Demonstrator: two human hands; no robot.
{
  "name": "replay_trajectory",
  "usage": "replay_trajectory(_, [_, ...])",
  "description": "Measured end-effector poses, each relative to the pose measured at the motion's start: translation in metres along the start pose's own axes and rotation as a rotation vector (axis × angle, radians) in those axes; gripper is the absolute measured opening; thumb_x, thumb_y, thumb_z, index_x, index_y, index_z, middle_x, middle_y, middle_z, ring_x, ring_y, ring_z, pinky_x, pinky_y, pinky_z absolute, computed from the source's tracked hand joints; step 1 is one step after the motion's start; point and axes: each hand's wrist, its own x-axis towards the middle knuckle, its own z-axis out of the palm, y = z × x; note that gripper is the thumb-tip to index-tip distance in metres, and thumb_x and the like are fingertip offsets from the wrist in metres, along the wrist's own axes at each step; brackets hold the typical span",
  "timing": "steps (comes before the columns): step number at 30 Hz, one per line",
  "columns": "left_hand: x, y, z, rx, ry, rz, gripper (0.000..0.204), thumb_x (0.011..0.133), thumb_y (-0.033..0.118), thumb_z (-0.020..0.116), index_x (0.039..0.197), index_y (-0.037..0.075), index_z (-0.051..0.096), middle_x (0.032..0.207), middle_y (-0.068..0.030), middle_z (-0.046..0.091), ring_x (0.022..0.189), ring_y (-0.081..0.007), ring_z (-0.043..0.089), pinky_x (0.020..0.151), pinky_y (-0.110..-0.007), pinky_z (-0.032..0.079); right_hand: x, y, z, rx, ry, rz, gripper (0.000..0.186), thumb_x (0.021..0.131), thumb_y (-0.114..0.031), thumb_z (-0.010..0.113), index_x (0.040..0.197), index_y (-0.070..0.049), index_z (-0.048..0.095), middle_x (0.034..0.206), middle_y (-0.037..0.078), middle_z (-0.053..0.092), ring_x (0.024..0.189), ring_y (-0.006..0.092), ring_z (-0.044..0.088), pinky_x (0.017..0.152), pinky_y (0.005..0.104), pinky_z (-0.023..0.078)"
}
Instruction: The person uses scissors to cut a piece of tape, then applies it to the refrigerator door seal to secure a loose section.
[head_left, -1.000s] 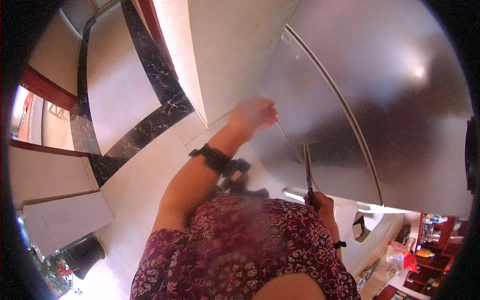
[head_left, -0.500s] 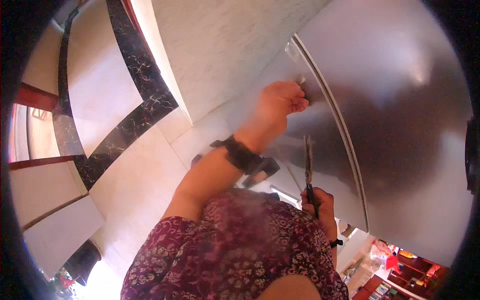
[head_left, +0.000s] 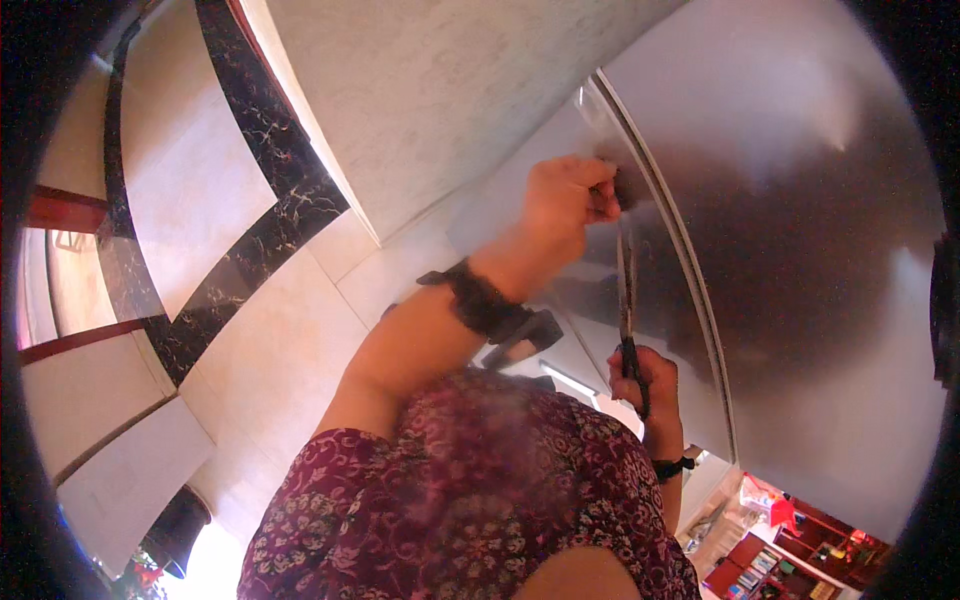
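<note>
My left hand (head_left: pixel 570 195) is raised against a glossy grey panel (head_left: pixel 780 250), its fingers pinched together. Whatever sits between them is too small or hidden to make out. Below it, my right hand (head_left: pixel 652 382) grips scissors (head_left: pixel 627 290) by their black handles. The long narrow blades point upward and look closed, with their tips just under my left fingers. I cannot tell whether the tips touch anything. A black band (head_left: pixel 480 305) with a small dark box circles my left wrist; another dark band (head_left: pixel 673 467) is on my right wrist.
A metal strip (head_left: pixel 670 230) runs down the panel just right of my hands. To the left stands a pale wall (head_left: pixel 420 100), beyond it a tiled floor (head_left: pixel 270 350) with a black marbled border (head_left: pixel 255 230). Red shelves (head_left: pixel 750 570) with assorted items stand at lower right.
My right hand has moved slightly up and right, bringing the scissors' blades up close to my left fingers. My left hand stays pinched at nearly the same place.
</note>
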Motion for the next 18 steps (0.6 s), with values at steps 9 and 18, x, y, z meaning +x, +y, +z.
replay_trajectory(9, [0.003,0.007,-0.008,-0.172,-0.024,-0.095,0.011,0.081,0.013,0.056,0.076,0.004,0.052,0.072,-0.0037,0.05,0.066,-0.016,0.05,0.059,-0.03,0.043,0.025,-0.008,0.0,-0.033,-0.009,0.027,0.033,0.071,-0.018,0.069,0.095,0.001,0.057,0.073,0.004,0.054,0.061,0.0108,0.052,0.052,0.0235,0.042])
replay_trajectory(18, [-0.004,0.017,-0.008,0.12,0.116,0.109,0.013,0.074,0.009,0.058,0.084,0.002,0.054,0.068,-0.0045,0.053,0.056,-0.0133,0.05,0.051,-0.028,0.041,0.037,-0.021,0.014,-0.044,-0.042,-0.087,0.018,0.089,-0.014,0.046,0.09,0.001,0.056,0.066,0.003,0.052,0.052,0.0107,0.047,0.046,0.0226,0.037])
